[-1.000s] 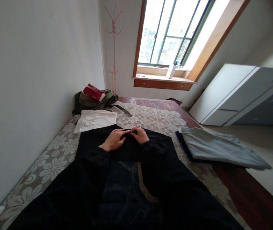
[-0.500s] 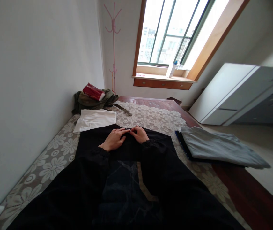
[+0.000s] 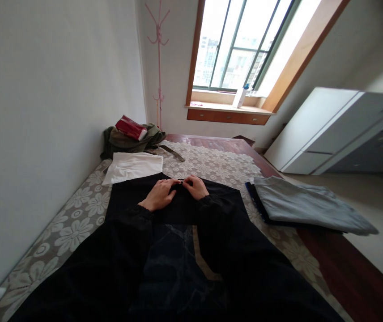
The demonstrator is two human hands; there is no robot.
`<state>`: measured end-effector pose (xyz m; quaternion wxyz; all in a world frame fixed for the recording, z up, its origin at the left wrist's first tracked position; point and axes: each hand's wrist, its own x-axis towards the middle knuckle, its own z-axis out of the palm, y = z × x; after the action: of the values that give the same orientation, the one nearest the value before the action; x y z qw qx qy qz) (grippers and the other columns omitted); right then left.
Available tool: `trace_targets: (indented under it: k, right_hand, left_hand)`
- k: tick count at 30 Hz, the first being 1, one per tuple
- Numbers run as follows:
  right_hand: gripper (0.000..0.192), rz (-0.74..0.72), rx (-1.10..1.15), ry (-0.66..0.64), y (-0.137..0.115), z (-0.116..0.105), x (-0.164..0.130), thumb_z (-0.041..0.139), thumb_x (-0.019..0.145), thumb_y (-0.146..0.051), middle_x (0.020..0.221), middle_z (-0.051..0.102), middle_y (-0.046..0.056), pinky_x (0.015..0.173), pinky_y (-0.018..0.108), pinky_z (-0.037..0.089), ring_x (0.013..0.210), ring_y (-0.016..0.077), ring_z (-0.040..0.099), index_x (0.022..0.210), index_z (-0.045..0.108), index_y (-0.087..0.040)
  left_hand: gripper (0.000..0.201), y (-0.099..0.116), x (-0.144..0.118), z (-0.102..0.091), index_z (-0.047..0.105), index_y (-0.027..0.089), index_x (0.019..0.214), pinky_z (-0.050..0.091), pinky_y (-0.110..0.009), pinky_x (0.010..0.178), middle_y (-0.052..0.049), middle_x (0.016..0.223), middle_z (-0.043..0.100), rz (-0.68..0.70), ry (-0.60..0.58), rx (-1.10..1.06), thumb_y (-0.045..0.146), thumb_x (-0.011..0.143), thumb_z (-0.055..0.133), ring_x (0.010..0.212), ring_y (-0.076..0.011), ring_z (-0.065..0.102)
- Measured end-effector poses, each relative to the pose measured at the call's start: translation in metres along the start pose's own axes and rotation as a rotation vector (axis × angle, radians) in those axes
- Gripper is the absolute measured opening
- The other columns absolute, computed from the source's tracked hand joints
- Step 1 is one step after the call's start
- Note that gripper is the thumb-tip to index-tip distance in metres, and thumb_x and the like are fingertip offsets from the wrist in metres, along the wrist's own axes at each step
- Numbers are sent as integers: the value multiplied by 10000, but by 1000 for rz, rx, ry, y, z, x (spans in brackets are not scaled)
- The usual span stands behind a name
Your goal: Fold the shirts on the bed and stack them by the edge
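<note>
Daylight from a tall window [image 3: 241, 44] fell across a bed covered with a floral lace spread [image 3: 208, 165], set against a white wall. On the spread lay a black garment [image 3: 138, 192], laid flat directly before the person, its far edge toward the window. The left hand [image 3: 159, 195] rested palm down on that edge, fingers extended and close together. The right hand [image 3: 196, 187] was curled beside it, fingertips apparently pinching a small fold of the black cloth; whether the pinch was fully closed could not be told at this size. The two hands nearly met at their fingertips.

Just beyond the garment's left corner lay a folded white garment [image 3: 133, 166], touching or almost touching it. Behind that sat an olive bundle [image 3: 127, 139] with a red packet [image 3: 131, 128] on top. To the right, apart from the black cloth, lay a folded grey garment [image 3: 305, 206] over something dark blue.

Judged risks: with both hands gathered at one point, the unweighted sides might bunch or skew when the edge is drawn, and the lace spread beneath might drag and wrinkle with it. The white garment, so close, might be disturbed.
</note>
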<state>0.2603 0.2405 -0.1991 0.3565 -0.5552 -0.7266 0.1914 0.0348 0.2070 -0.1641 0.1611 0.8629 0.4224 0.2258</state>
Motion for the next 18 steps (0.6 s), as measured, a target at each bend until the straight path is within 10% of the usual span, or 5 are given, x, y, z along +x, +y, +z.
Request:
trace_targets:
  k: [18]
  right_hand:
    - [315,-53,-25,-8,-7,-5,-3,560,732,-56,909,752,-11,815,307,542,800,182,659,913,736,-244]
  left_hand:
    - [550,0,0,-1,624,257,1525,405,-481,1309,-71,1544,672,25,9,-5,216,981,550,1475,-260,591]
